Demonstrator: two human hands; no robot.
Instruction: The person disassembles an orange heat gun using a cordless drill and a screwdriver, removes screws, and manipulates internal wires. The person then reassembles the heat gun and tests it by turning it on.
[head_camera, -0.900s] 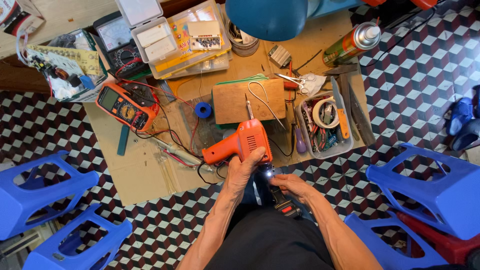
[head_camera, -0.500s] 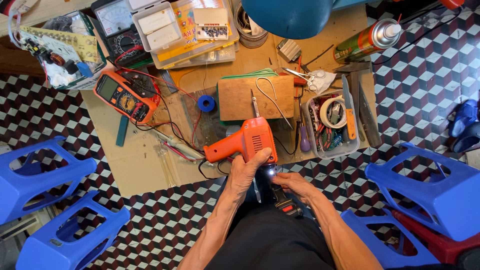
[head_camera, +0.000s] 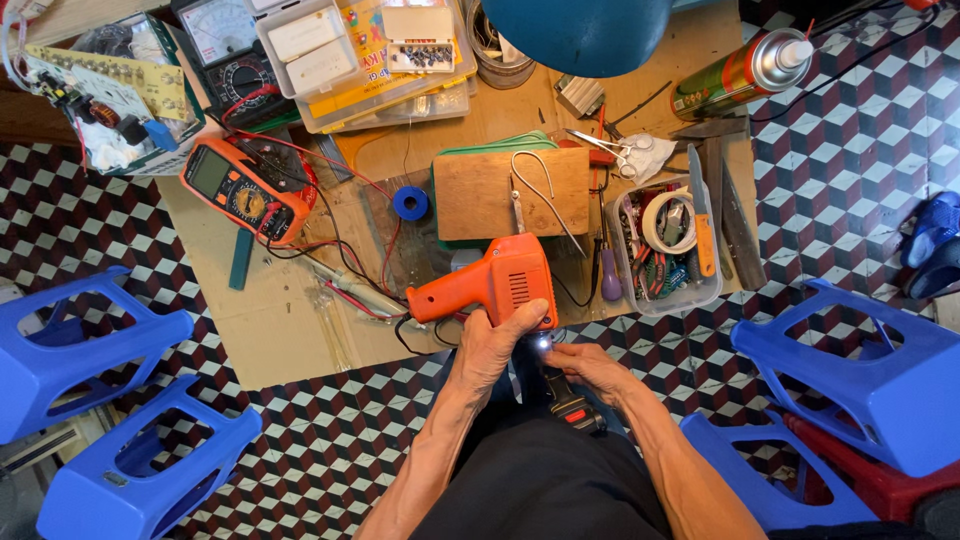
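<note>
Left grip wrapped round orange soldering gun, right hand just beside

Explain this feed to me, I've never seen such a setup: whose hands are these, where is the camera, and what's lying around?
No machine here: a person works with two bare hands, filmed by a camera on their head that looks straight down. The left hand grips an orange pistol-shaped soldering gun. The right hand pinches a small black device with a red button, hard to identify, where a small light glows. On the cardboard sheet over the tiled floor lie an orange multimeter, a wooden block, a blue solder spool, a clear tub of tools and tape, a spray can and a circuit board. Blue plastic stools stand on both sides.
</note>
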